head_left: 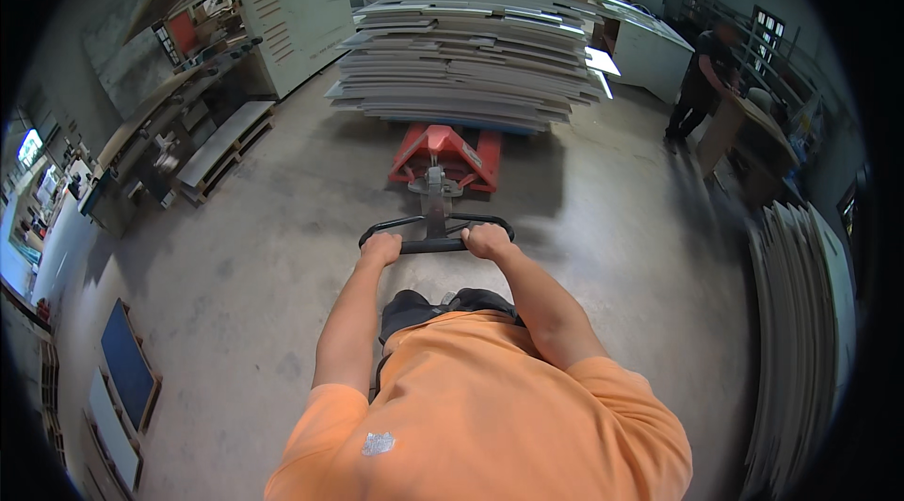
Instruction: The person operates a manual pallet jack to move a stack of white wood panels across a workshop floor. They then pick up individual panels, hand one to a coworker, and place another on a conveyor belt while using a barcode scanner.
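Your left hand (381,249) and right hand (488,240) both grip the handle (433,246) of the pallet jack (437,139); steer slow, panel stack (461,58) overhangs both sides.

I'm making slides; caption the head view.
Left hand and right hand grip a red pallet jack's handle, stacked boards ahead.

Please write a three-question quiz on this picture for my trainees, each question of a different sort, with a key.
1. True or false: the left hand and the right hand both grip the black handle.
2. What colour is the pallet truck in front? A) green B) red C) yellow
3. Fill in: the co-worker stands toward the picture's ____ edge.

Key: 1 true; 2 B; 3 right.
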Available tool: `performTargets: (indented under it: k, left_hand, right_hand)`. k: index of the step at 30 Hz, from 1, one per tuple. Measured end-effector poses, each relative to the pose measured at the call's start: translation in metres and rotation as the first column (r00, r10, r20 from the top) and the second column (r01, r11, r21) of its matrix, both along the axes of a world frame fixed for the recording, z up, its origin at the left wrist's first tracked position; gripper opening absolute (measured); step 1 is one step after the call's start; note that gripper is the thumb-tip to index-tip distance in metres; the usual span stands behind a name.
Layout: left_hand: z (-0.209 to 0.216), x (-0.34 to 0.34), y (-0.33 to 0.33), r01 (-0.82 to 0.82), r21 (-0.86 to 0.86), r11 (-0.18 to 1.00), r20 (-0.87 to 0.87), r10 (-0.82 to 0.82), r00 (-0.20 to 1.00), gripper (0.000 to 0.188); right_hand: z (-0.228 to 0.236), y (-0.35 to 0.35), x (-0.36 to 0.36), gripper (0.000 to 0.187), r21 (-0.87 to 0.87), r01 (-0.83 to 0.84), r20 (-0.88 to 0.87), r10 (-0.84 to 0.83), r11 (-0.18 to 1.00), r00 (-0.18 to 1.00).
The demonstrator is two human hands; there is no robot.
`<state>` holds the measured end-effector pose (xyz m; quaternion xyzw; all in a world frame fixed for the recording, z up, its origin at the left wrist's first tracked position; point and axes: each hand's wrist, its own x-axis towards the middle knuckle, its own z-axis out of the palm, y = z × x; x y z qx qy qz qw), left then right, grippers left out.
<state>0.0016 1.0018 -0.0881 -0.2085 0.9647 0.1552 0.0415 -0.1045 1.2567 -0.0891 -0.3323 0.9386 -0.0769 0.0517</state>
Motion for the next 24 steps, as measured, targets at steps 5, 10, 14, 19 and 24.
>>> performTargets:
  k: [5, 10, 14, 19, 24]
  left_hand:
    - [-0.031, 0.083, 0.055, 0.192, -0.247, 0.950, 0.171, -0.153, 0.973, 0.051]
    - [-0.056, 0.169, 0.087, 0.003, -0.132, 0.991, 0.084, 0.008, 0.996, 0.054]
    - [-0.061, 0.261, 0.208, -0.099, -0.103, 0.990, 0.110, 0.110, 0.988, 0.057]
    - [-0.040, 0.397, 0.429, -0.217, -0.056, 0.975, 0.006, 0.217, 0.976, 0.058]
    - [-0.031, 0.454, 0.562, -0.222, -0.048, 0.974, 0.023, 0.224, 0.974, 0.060]
  right_hand:
    - [-0.016, 0.067, 0.097, 0.054, -0.042, 0.018, 0.095, -0.014, 0.999, 0.995]
    - [-0.030, 0.098, 0.164, 0.050, -0.050, -0.036, 0.047, 0.038, 0.998, 0.998]
    - [-0.033, 0.212, 0.250, 0.053, -0.023, -0.114, 0.098, 0.116, 0.993, 0.988]
    - [-0.027, 0.420, 0.369, 0.052, -0.014, -0.162, 0.110, 0.163, 0.987, 0.980]
    - [-0.012, 0.544, 0.410, 0.052, -0.042, -0.181, 0.098, 0.185, 0.983, 0.978]
